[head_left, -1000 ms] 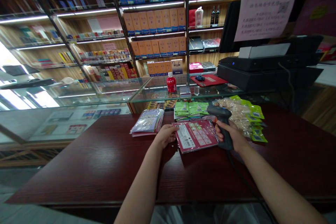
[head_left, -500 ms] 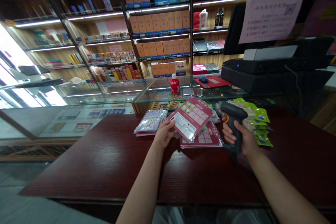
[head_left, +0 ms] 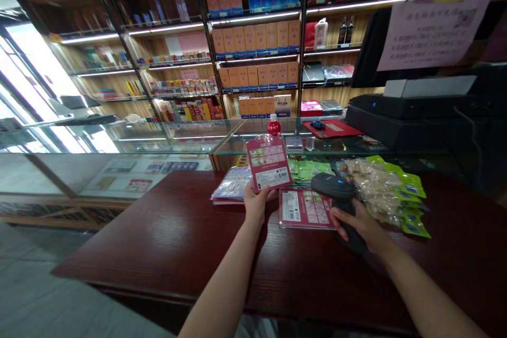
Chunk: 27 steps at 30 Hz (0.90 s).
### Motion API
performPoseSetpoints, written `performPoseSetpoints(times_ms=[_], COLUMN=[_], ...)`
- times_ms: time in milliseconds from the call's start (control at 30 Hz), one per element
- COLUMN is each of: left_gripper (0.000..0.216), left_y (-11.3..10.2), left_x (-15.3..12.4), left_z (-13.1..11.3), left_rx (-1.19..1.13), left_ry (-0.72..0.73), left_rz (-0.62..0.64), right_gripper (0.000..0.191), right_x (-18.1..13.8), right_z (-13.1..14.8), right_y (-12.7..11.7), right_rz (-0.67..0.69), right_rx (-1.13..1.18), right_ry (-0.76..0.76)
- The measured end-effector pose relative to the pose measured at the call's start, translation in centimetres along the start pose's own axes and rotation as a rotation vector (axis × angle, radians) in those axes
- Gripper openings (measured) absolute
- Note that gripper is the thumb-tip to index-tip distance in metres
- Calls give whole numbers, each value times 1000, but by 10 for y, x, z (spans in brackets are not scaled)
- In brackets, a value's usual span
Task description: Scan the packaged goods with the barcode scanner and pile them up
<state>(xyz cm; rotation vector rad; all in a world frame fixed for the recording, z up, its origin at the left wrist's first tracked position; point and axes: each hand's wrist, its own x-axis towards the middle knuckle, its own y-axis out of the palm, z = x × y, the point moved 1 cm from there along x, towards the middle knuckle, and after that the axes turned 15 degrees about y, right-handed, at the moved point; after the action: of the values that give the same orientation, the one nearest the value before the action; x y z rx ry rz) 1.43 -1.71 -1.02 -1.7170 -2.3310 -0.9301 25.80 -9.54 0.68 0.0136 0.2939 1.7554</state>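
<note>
1. Two bare hands are at work over a dark wooden table (head_left: pixel 170 237) in a shop, as I follow remotely through the head camera.
2. My left hand (head_left: pixel 255 203) pinches the lower edge of a maroon packet (head_left: pixel 268 161) between thumb and fingers; the packet is raised off the table and tilted, its white barcode label facing me.
3. My right hand (head_left: pixel 364 227) wraps around the grip of a dark scanner (head_left: pixel 332 186), a blue light showing on top, its head pointing left.
4. Between the hands, I see a second maroon packet (head_left: pixel 307 208) lying on the table, partly hidden by the scanner.
5. Around them lie a plastic-wrapped stack (head_left: pixel 231 186), green packets (head_left: pixel 307 170) and clear bags with green ends (head_left: pixel 376 182).
6. Beyond stands a red-labelled bottle (head_left: pixel 274 127), its lower part behind the raised packet.
</note>
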Motion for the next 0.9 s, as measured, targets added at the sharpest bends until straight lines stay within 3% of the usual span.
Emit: performPoseSetpoints(times_ms=[533,900], left_gripper=[43,43], left_y=[1,-1], left_x=[0,0], left_z=[6,8], left_rx=[12,-50], left_ry=[111,105], left_rz=[-100,-84], right_gripper=[36,32], right_x=[3,0], right_z=[-3,2], right_y=[-2,0], right_rz=[35,29], right_rx=[5,56], right_ry=[50,25])
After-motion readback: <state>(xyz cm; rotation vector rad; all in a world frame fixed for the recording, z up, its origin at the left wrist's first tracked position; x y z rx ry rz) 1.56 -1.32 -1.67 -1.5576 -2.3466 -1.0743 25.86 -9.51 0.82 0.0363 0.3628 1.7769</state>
